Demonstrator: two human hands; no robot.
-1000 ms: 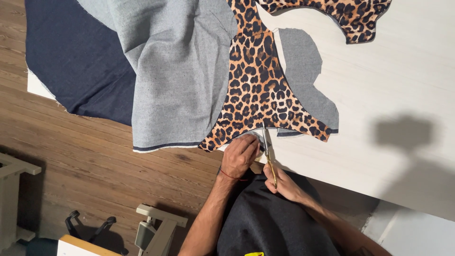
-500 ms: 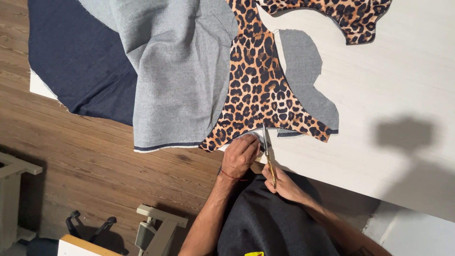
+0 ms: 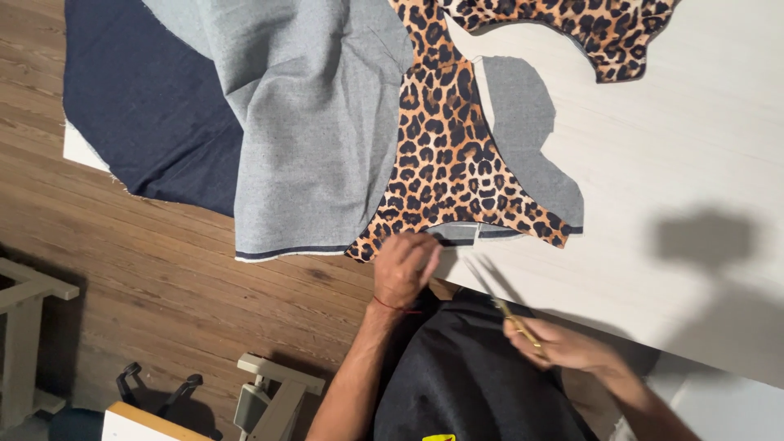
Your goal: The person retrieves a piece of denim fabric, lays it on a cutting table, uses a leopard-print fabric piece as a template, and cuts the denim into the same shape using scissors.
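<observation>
A leopard-print fabric piece point(image 3: 445, 155) lies on grey denim cloth point(image 3: 314, 122) on a white table point(image 3: 678, 188). My left hand point(image 3: 406, 268) rests at the near edge of the leopard piece, fingers curled on the fabric. My right hand point(image 3: 563, 347) holds gold-handled scissors point(image 3: 498, 294) off the cloth, near the table's front edge, blades pointing toward the fabric. A second leopard-print piece point(image 3: 588, 24) lies at the far edge. A cut grey denim shape point(image 3: 531, 139) shows beside the leopard piece.
Dark navy cloth point(image 3: 147, 106) hangs off the table's left side over a wooden floor point(image 3: 122, 269). A light wooden frame point(image 3: 28, 327) and a small stool-like stand point(image 3: 269, 396) are on the floor at the lower left.
My right hand has pulled the scissors back from the fabric edge toward my body and to the right. My left hand stays on the leopard piece's near edge.
</observation>
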